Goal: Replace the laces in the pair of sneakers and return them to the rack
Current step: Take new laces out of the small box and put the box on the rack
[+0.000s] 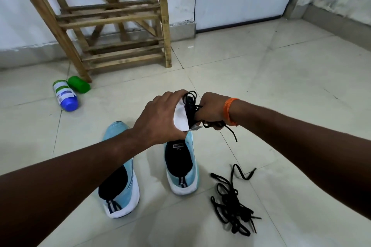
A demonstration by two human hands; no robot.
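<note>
Bottle point(65, 95): we see it lying on its side on the floor point(281, 86) at the far left, white label, blue base turned toward us.
Green cap point(78, 84): it lies just beside the top end of the bottle, near the foot of the rack.
Rack point(112, 20): a wooden rack stands against the wall behind the bottle; the slatted shelves we can see carry no shoes.
Left sneaker point(120, 176): light blue with white sole, it stands on the floor with the heel toward us; our left forearm crosses over its middle, so we cannot tell about its eyelets.
Left hand point(160, 116): it is raised above the sneakers, fingers closed around a white paper wrapper point(181, 117), which it pinches at the edge.
Right sneaker point(181, 166): it stands just beside the left sneaker, heel toward us, dark lining visible; the toe part is hidden under the left hand.
New laces point(191, 102): a black bundle sits in the wrapper, between the two hands, loops sticking up.
Right hand point(210, 112): fingers are curled tight on the black bundle; one lace end hangs down below it. An orange thread band point(229, 111) is on the wrist.
Loose laces point(230, 200): a tangled black heap lies on the floor right of the right sneaker, apart from it.
</note>
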